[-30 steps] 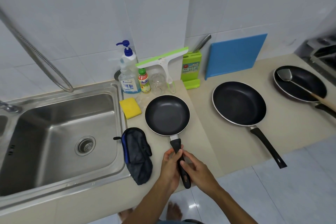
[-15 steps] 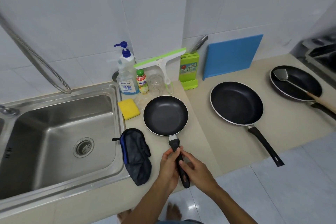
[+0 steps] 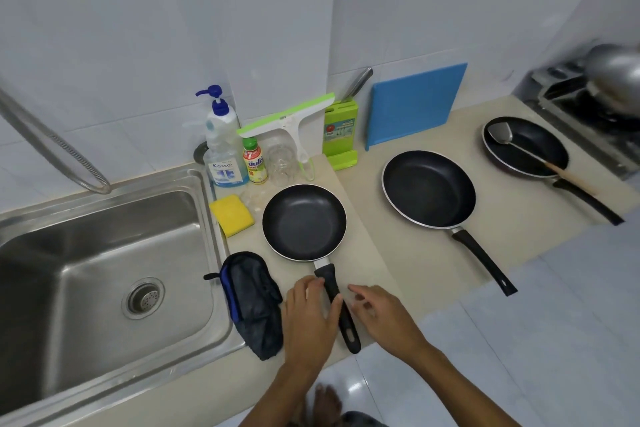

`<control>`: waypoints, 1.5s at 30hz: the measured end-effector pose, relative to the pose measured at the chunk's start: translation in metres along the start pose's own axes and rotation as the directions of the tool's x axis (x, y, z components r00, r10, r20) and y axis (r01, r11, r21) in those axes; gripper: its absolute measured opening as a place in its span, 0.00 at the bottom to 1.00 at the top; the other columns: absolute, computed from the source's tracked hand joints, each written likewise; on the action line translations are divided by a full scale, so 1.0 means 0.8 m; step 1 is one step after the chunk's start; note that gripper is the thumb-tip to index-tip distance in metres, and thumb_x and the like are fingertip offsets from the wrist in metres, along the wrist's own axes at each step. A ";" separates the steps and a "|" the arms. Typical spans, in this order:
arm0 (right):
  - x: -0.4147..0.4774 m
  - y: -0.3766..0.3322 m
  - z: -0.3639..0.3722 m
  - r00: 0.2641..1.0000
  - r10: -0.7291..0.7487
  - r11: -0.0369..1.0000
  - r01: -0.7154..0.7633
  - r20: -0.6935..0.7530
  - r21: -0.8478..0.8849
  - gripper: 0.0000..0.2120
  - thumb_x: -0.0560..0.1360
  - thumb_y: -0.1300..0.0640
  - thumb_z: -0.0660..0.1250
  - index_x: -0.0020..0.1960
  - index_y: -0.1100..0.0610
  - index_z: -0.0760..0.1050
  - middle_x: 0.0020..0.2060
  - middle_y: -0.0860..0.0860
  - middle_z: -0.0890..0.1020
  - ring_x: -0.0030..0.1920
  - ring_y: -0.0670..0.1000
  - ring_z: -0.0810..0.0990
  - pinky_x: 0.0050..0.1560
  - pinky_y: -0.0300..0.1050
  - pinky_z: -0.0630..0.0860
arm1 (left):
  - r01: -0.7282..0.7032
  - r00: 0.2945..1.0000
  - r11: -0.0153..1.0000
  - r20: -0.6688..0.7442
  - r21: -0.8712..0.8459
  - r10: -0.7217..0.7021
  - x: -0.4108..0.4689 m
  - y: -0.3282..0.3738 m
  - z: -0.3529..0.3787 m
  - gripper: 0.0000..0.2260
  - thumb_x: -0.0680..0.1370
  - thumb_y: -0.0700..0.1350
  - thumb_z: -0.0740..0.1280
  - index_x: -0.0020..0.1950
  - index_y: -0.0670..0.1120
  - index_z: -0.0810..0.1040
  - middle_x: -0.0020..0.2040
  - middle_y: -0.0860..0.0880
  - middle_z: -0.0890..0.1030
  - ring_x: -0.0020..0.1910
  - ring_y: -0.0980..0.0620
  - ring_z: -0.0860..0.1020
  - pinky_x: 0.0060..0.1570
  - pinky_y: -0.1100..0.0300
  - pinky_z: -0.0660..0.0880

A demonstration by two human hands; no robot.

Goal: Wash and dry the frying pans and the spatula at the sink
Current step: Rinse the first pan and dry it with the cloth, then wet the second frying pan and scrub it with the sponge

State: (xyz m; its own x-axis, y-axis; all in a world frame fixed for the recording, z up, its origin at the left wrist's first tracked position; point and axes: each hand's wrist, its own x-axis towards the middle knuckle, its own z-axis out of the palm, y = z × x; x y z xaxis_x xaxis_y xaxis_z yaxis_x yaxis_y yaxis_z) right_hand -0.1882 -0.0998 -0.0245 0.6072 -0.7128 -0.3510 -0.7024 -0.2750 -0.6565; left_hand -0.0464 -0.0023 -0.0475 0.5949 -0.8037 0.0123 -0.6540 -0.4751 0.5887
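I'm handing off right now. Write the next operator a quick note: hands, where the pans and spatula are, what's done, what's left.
Left hand grips the small pan by its handle; right hand open beside the handle, off it.
Small pan beside the sink, medium pan to its right, far pan with the spatula lying in it, all on the counter.
Done: nothing apparent; no pan is in the sink.
Left: wash and dry all three pans and the spatula.

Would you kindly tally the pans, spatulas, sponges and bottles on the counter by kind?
Frying pans: 3
Spatula: 1
Sponge: 1
Bottles: 2
Total: 7
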 end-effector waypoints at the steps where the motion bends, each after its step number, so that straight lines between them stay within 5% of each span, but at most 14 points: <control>1: -0.002 0.002 -0.005 1.000 -0.004 0.999 0.004 -0.014 -0.044 0.21 0.83 0.43 0.58 0.74 0.46 0.69 0.62 0.43 0.77 0.59 0.43 0.76 0.61 0.37 0.75 | -0.064 0.998 0.996 0.001 0.063 0.064 0.003 0.004 -0.002 0.19 0.80 0.61 0.64 0.65 0.51 0.76 0.65 0.54 0.76 0.63 0.52 0.74 0.63 0.54 0.73; 5: -0.009 0.021 -0.044 0.994 -0.050 0.978 0.028 -0.100 -0.206 0.22 0.83 0.41 0.57 0.75 0.46 0.68 0.68 0.45 0.73 0.64 0.45 0.74 0.63 0.40 0.75 | -0.250 0.968 0.963 0.017 0.105 0.249 0.027 0.036 0.004 0.19 0.81 0.61 0.61 0.66 0.52 0.76 0.68 0.52 0.75 0.66 0.50 0.74 0.65 0.53 0.70; 13: -0.009 0.099 -0.162 0.951 0.038 0.940 -0.138 -0.308 -0.311 0.22 0.82 0.42 0.60 0.74 0.45 0.69 0.69 0.47 0.74 0.67 0.50 0.74 0.61 0.47 0.77 | -0.368 0.917 0.928 0.143 -0.060 0.373 0.096 0.156 0.070 0.23 0.79 0.63 0.57 0.63 0.48 0.78 0.63 0.50 0.78 0.61 0.45 0.77 0.59 0.48 0.72; 20: 0.022 0.209 -0.268 0.907 0.166 0.956 -0.244 -0.387 -0.163 0.21 0.83 0.47 0.61 0.75 0.48 0.68 0.67 0.50 0.75 0.65 0.53 0.75 0.62 0.48 0.75 | -0.089 0.895 0.981 0.419 -0.174 0.156 0.152 0.258 0.191 0.22 0.82 0.58 0.64 0.68 0.44 0.75 0.63 0.45 0.79 0.63 0.43 0.77 0.64 0.48 0.72; 25: 0.042 0.307 -0.283 0.895 0.359 0.933 -0.333 -0.266 0.138 0.24 0.83 0.46 0.61 0.78 0.45 0.63 0.68 0.51 0.74 0.65 0.53 0.75 0.66 0.49 0.75 | 0.262 0.724 0.945 0.687 -0.196 -0.058 0.160 0.330 0.280 0.22 0.82 0.58 0.63 0.65 0.41 0.74 0.61 0.43 0.80 0.60 0.44 0.79 0.58 0.54 0.74; 27: 0.047 0.333 -0.279 0.894 0.400 0.906 -0.351 -0.201 0.237 0.24 0.83 0.47 0.61 0.78 0.46 0.63 0.67 0.52 0.75 0.64 0.52 0.75 0.66 0.49 0.74 | 0.444 0.664 0.872 0.729 -0.205 -0.167 0.172 0.350 0.307 0.22 0.83 0.58 0.62 0.56 0.38 0.77 0.52 0.39 0.82 0.51 0.42 0.80 0.51 0.51 0.75; 29: 0.057 0.356 -0.278 0.896 0.423 0.877 -0.369 -0.132 0.310 0.24 0.83 0.46 0.61 0.77 0.45 0.63 0.67 0.52 0.76 0.62 0.50 0.76 0.64 0.46 0.74 | 0.687 0.566 0.688 0.765 -0.232 -0.307 0.186 0.363 0.333 0.20 0.83 0.58 0.63 0.51 0.40 0.79 0.48 0.42 0.81 0.46 0.46 0.79 0.46 0.52 0.75; 31: 0.068 0.376 -0.274 0.898 0.439 0.834 -0.396 -0.030 0.384 0.23 0.83 0.43 0.59 0.77 0.41 0.63 0.66 0.51 0.77 0.60 0.48 0.76 0.62 0.44 0.75 | 0.853 0.445 0.463 0.802 -0.243 -0.399 0.191 0.366 0.357 0.20 0.81 0.59 0.65 0.55 0.42 0.80 0.52 0.46 0.83 0.52 0.49 0.81 0.43 0.57 0.75; 33: 0.079 0.385 -0.269 0.906 0.417 0.803 -0.404 0.071 0.438 0.22 0.80 0.34 0.56 0.74 0.32 0.61 0.67 0.49 0.77 0.61 0.51 0.78 0.65 0.51 0.77 | 0.905 0.389 0.344 0.813 -0.249 -0.434 0.189 0.361 0.379 0.20 0.81 0.59 0.66 0.59 0.43 0.80 0.54 0.45 0.84 0.55 0.47 0.82 0.44 0.56 0.77; 36: 0.098 0.399 -0.257 0.919 0.353 0.767 -0.391 0.175 0.509 0.29 0.74 0.25 0.55 0.74 0.28 0.59 0.69 0.49 0.77 0.63 0.55 0.80 0.64 0.60 0.78 | 0.899 0.429 0.286 0.797 -0.331 -0.426 0.188 0.358 0.399 0.16 0.83 0.53 0.66 0.58 0.40 0.80 0.54 0.39 0.84 0.50 0.42 0.83 0.47 0.50 0.81; 39: 0.105 0.394 -0.255 0.926 0.305 0.749 -0.378 0.222 0.544 0.26 0.82 0.38 0.57 0.79 0.35 0.55 0.63 0.49 0.80 0.50 0.50 0.85 0.46 0.43 0.83 | 0.890 0.457 0.193 0.809 -0.414 -0.370 0.183 0.362 0.396 0.13 0.84 0.49 0.64 0.59 0.39 0.78 0.51 0.39 0.83 0.45 0.43 0.82 0.37 0.53 0.79; 41: 0.102 0.388 -0.253 0.943 0.269 0.750 -0.332 0.196 0.572 0.26 0.84 0.45 0.57 0.80 0.36 0.53 0.53 0.46 0.81 0.39 0.47 0.83 0.34 0.35 0.77 | 0.886 0.462 0.135 0.815 -0.445 -0.348 0.177 0.361 0.392 0.14 0.84 0.48 0.65 0.64 0.40 0.78 0.56 0.39 0.83 0.51 0.44 0.82 0.44 0.54 0.80; 45: 0.096 0.376 -0.251 0.957 0.282 0.743 -0.264 0.071 0.615 0.24 0.84 0.47 0.59 0.76 0.33 0.57 0.41 0.40 0.80 0.33 0.43 0.80 0.34 0.33 0.75 | 0.866 0.490 0.081 0.805 -0.494 -0.334 0.173 0.364 0.383 0.15 0.83 0.47 0.66 0.66 0.40 0.77 0.60 0.40 0.84 0.55 0.45 0.83 0.51 0.53 0.81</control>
State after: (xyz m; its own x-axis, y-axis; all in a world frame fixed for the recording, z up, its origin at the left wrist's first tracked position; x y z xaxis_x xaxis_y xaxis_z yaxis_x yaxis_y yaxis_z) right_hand -0.4274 -0.3670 -0.1147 0.4093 -0.7140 -0.5680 -0.4540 0.3806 -0.8056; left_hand -0.2975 -0.3618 -0.1221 0.1339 -0.5241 -0.8411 0.6924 -0.5577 0.4577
